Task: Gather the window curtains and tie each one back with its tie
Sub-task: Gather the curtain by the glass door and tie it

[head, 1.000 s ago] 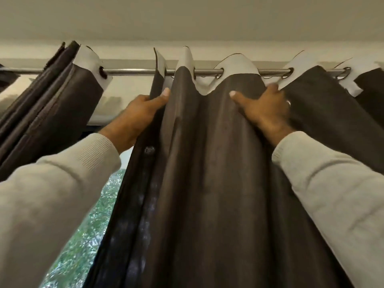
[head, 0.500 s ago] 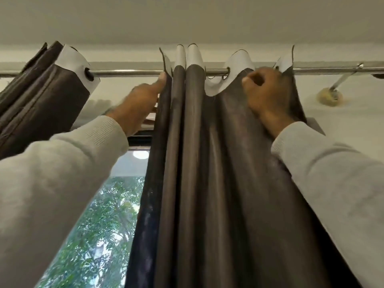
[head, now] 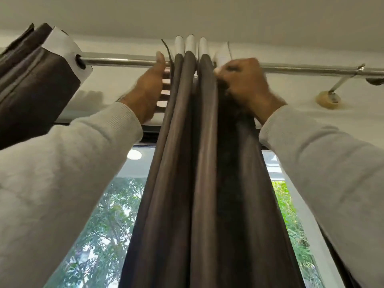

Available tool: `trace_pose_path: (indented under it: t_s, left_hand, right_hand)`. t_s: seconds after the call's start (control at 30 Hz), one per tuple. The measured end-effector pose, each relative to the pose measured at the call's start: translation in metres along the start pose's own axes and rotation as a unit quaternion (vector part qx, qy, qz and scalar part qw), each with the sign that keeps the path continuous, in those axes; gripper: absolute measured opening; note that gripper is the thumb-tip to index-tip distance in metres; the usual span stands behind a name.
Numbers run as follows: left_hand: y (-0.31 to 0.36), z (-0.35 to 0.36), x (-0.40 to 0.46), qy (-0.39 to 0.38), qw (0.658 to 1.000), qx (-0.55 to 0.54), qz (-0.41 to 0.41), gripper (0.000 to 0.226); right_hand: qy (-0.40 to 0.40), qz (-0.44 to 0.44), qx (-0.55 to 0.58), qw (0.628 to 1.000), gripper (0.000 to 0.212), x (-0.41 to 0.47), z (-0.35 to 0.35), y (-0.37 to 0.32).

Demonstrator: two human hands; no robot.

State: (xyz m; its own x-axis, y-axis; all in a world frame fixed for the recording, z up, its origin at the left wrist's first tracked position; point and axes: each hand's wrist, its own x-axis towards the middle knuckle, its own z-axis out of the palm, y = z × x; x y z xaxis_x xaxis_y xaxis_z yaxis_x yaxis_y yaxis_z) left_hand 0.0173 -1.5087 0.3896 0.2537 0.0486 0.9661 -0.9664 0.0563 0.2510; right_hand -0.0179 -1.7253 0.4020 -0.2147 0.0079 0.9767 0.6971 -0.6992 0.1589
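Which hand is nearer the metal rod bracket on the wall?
Right. The right hand grips the bunched dark brown curtain, nearer the metal rod bracket; the left hand holds the curtain's far side.

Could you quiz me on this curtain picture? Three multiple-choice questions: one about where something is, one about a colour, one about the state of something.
1. Where is the rod bracket relative to the gathered curtain?
A. To its right
B. To its left
C. Directly behind it

2. What colour is the curtain's main fabric?
A. Bright red
B. Dark brown
C. Yellow

3. What state is the middle curtain in?
A. Spread flat across the window
B. Lying on the floor
C. Bunched into tight folds on the rod

Answers: 1 A, the bracket meets the wall right of the right hand. 2 B, the folds are dark brown with white tops. 3 C, the left hand and the right hand press the folds together, with window showing on both sides.
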Motion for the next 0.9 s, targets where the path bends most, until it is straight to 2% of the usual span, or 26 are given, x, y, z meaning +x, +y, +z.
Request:
trace_pose_path:
  t_s: [0.03,0.07,0.1,0.17,0.23,0.27,0.33,0.37,0.43,0.47,0.53,0.6,0.63,0.7,0.8,0.83,0.9]
  left_hand:
    - [-0.001,-0.007,0.004,0.021,1.000,0.001,-0.002,0.069]
    - [-0.003,-0.012,0.007,0.043,0.999,0.002,-0.002,0.070]
    - [-0.003,-0.016,0.009,0.060,0.998,0.002,-0.005,0.074]
    - [-0.003,-0.018,0.010,0.070,0.997,0.004,-0.010,0.082]
    - [-0.001,-0.013,0.011,0.044,0.999,-0.008,-0.004,0.083]
    - [0.002,-0.007,0.011,0.031,0.999,-0.028,0.007,0.078]
    - [0.010,0.008,0.013,-0.018,0.997,-0.075,0.004,0.072]
    - [0.013,0.012,0.017,-0.042,0.996,-0.078,0.006,0.078]
    - [0.015,0.011,0.031,-0.051,0.997,-0.048,0.008,0.094]
    - [0.015,0.005,0.038,-0.033,0.999,-0.029,0.008,0.097]
    - [0.013,-0.008,0.047,0.018,1.000,0.005,0.011,0.095]
    - [0.010,-0.016,0.051,0.071,0.997,-0.014,0.015,0.093]
    - [0.007,-0.019,0.054,0.092,0.995,-0.027,0.018,0.094]
    - [0.001,-0.021,0.057,0.100,0.994,-0.038,0.019,0.096]
    - [-0.007,-0.003,0.055,-0.036,0.992,-0.123,-0.003,0.099]
    - [-0.007,0.008,0.048,-0.064,0.987,-0.145,0.021,0.093]
    - [-0.012,0.026,0.044,-0.076,0.981,-0.169,0.059,0.083]
  right_hand:
    - [0.130,-0.010,-0.039,0.991,0.025,0.003,-0.008,0.007]
    - [0.211,-0.006,-0.082,0.974,0.026,0.001,-0.017,0.014]
    - [0.238,0.019,-0.103,0.965,0.026,0.001,-0.021,0.024]
    - [0.186,0.089,-0.019,0.978,0.026,0.003,-0.017,0.038]
    - [0.118,0.141,0.106,0.977,0.037,0.010,0.000,0.042]
    - [0.080,0.158,0.167,0.970,0.047,0.012,0.009,0.039]
    - [-0.016,0.184,0.317,0.930,0.073,0.020,0.032,0.032]
    - [-0.070,0.184,0.359,0.912,0.080,0.023,0.042,0.026]
    - [-0.123,0.163,0.338,0.919,0.088,0.021,0.051,0.009]
    - [-0.095,0.161,0.324,0.927,0.089,0.023,0.053,0.005]
    - [0.040,0.178,0.296,0.938,0.083,0.029,0.051,0.008]
    - [0.175,0.192,0.255,0.932,0.074,0.033,0.048,0.017]
    - [0.197,0.195,0.238,0.931,0.071,0.036,0.050,0.024]
    - [0.178,0.207,0.263,0.926,0.074,0.039,0.060,0.034]
    - [0.063,0.183,0.358,0.914,0.085,0.032,0.076,0.012]
    - [0.021,0.171,0.377,0.910,0.084,0.027,0.081,0.002]
    - [-0.032,0.149,0.394,0.906,0.070,0.024,0.090,-0.008]
